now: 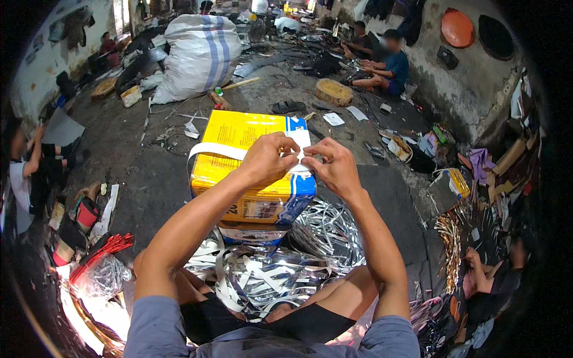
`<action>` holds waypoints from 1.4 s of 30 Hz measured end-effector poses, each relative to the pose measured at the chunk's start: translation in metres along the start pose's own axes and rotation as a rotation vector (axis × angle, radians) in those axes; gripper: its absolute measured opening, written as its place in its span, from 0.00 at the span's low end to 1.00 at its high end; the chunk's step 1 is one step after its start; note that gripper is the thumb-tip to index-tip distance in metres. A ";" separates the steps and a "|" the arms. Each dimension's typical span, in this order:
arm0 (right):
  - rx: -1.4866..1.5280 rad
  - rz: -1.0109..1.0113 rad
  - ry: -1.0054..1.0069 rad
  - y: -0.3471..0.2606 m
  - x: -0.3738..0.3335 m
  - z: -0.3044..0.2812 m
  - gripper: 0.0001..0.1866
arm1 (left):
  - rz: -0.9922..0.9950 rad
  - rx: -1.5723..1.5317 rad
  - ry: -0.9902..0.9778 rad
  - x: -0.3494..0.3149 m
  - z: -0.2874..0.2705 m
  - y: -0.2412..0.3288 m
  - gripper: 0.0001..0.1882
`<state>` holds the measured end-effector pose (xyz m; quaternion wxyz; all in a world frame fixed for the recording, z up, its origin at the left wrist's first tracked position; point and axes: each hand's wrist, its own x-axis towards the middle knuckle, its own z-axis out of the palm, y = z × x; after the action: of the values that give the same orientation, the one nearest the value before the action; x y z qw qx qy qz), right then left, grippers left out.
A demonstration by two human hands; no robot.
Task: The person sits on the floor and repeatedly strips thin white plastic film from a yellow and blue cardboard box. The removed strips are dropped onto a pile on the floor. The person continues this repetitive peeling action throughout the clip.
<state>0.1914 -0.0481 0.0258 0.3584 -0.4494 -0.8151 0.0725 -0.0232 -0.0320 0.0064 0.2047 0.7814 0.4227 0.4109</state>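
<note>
A yellow and blue box (227, 128) stands before my crossed legs. Across its top runs a white flat strip (222, 149), which curves down over the box's left side. My left hand (267, 161) pinches the strip near the box's right edge. Fingertips almost touching it, my right hand (335, 170) is also closed on the white strip; the exact grip is partly hidden by the fingers. A tangled heap of shiny silver and white strips (268, 274) fills the space between my legs and the box. More silver strips (331, 232) lie to the box's right.
Beyond the box stands a big white woven sack (197, 59). A round wooden block (334, 92) and a sandal (288, 107) lie on the dark floor. Red strips (107, 253) are at left, copper-coloured strips (450, 244) at right. Several other people sit around.
</note>
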 end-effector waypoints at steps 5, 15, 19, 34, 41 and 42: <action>0.053 -0.022 0.017 0.007 -0.003 0.004 0.11 | 0.156 0.062 0.045 -0.005 0.002 -0.001 0.07; 0.166 -0.126 -0.024 0.029 -0.007 0.001 0.11 | -0.061 -0.109 -0.085 0.000 0.006 0.003 0.08; 0.231 -0.061 0.018 0.030 -0.004 0.007 0.10 | -0.072 -0.166 -0.065 0.001 0.003 0.006 0.07; 0.579 0.242 0.217 0.038 -0.011 0.048 0.09 | -0.110 -0.043 -0.036 0.011 0.010 0.004 0.07; 0.712 0.285 0.204 0.045 -0.008 0.056 0.11 | 0.115 0.118 -0.129 0.032 0.007 -0.010 0.08; 0.734 0.286 0.237 0.043 -0.009 0.057 0.10 | 0.115 0.118 -0.157 0.034 0.006 -0.013 0.07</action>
<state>0.1871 -0.0183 -0.0396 0.5724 -0.4056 -0.6177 0.3553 -0.0143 0.0038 0.0105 0.1668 0.8448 0.3833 0.3340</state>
